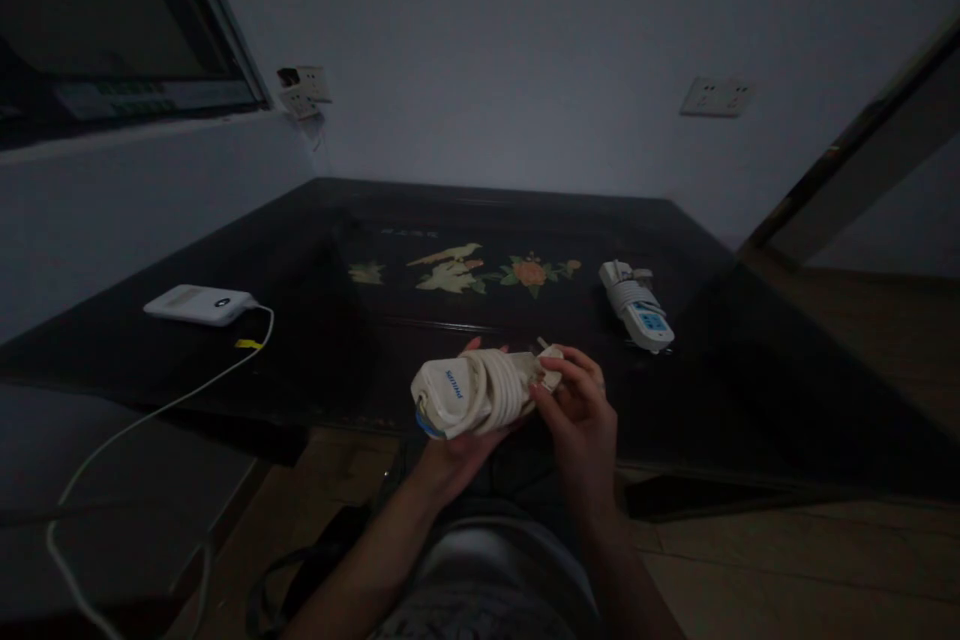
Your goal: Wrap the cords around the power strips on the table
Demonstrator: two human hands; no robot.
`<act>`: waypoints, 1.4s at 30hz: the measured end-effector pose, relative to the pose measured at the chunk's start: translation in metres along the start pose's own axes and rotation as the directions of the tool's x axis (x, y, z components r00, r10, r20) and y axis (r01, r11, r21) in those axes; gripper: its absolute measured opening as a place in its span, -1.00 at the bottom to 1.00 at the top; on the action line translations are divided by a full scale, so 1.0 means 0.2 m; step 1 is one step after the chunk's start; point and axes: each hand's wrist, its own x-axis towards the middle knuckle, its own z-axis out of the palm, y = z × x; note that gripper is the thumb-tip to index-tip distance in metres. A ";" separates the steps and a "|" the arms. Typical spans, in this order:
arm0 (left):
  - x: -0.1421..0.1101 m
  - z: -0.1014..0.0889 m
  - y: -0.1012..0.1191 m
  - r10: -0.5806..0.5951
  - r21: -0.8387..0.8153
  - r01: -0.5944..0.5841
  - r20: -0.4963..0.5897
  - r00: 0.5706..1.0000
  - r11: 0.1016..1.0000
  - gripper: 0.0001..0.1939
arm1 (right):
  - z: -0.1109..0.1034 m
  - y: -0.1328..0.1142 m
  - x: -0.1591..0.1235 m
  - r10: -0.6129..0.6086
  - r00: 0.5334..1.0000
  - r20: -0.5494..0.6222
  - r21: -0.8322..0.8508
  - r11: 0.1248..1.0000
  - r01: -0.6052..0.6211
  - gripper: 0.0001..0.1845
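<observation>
My left hand (450,460) cradles a white power strip (450,396) from below, its white cord wound around the body. My right hand (577,410) pinches the cord's plug (550,368) at the strip's right end, fingers curled. Both hands hover over the near edge of a dark table (525,220) with a painted flower and bird inlay. A second white power strip (636,306), also wrapped in its cord, lies on the table to the right, beyond my right hand.
A white power bank (199,304) rests at the table's left with a white cable (135,420) trailing off toward the floor. Wall sockets (716,96) sit on the back wall. A dark window frame is upper left. Wooden floor lies at the right.
</observation>
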 end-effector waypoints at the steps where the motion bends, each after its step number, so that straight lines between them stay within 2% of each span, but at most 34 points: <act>1: 0.00 0.00 0.01 -0.032 -0.058 0.034 0.034 0.999 0.998 0.10 | 0.00 -0.01 0.00 -0.022 1.000 -0.015 -0.023 1.000 0.021 -0.82; 4: -0.01 -0.03 0.04 -0.164 -0.188 0.179 0.097 0.982 0.966 0.06 | 0.00 -0.03 0.01 -0.111 0.994 -0.004 -0.123 0.986 0.110 -0.83; 6: -0.01 -0.05 0.07 -0.263 -0.228 0.277 0.093 0.960 0.933 0.03 | 0.00 -0.04 0.02 -0.177 0.983 0.039 -0.178 0.967 0.181 -0.84; 10: -0.03 -0.06 0.12 -0.386 -0.171 0.389 0.053 0.921 0.905 -0.12 | 0.00 -0.06 0.05 -0.276 0.953 0.124 -0.166 0.941 0.294 -0.84; 12: -0.04 -0.04 0.13 -0.417 -0.109 0.421 0.061 0.907 0.900 -0.11 | 0.00 -0.07 0.06 -0.286 0.946 0.153 -0.142 0.941 0.308 -0.84; 15: -0.04 -0.01 0.15 -0.421 -0.045 0.424 0.057 0.905 0.905 -0.13 | 0.01 -0.06 0.07 -0.243 0.957 0.157 -0.059 0.965 0.255 -0.84; 19: -0.02 -0.03 0.14 -0.332 0.019 0.333 -0.058 0.942 0.943 -0.25 | 0.02 -0.03 0.09 -0.115 0.990 0.075 0.164 0.981 0.102 -0.69; 23: 0.01 -0.04 0.11 -0.257 0.008 0.263 -0.174 0.951 0.965 -0.35 | 0.02 -0.01 0.10 -0.018 1.000 0.005 0.177 0.984 0.017 -0.65; 25: 0.01 -0.05 0.09 -0.339 -0.057 0.334 -0.148 0.929 0.941 -0.35 | 0.02 -0.02 0.10 0.014 1.000 -0.015 0.162 0.987 -0.011 -0.67; 27: -0.01 -0.05 0.08 -0.442 -0.102 0.434 -0.071 0.894 0.895 -0.34 | 0.02 -0.02 0.09 0.049 0.999 -0.023 0.135 0.990 -0.045 -0.68; 29: -0.04 -0.05 0.06 -0.479 -0.091 0.475 -0.030 0.877 0.876 -0.35 | 0.01 -0.02 0.09 0.074 0.997 -0.027 0.115 0.991 -0.071 -0.68; 35: -0.05 -0.09 0.04 -0.438 -0.062 0.434 -0.106 0.893 0.899 -0.53 | -0.01 0.01 0.09 0.061 0.998 -0.006 0.100 0.993 -0.060 -0.69; 39: -0.02 -0.14 0.06 -0.428 -0.156 0.416 -0.052 0.902 0.896 -0.42 | -0.05 0.06 0.08 0.083 0.997 0.012 0.130 0.988 -0.084 -0.66; 42: -0.02 -0.16 0.09 -0.388 -0.155 0.382 -0.006 0.922 0.911 -0.34 | -0.07 0.10 0.05 0.109 0.992 0.055 0.155 0.981 -0.117 -0.67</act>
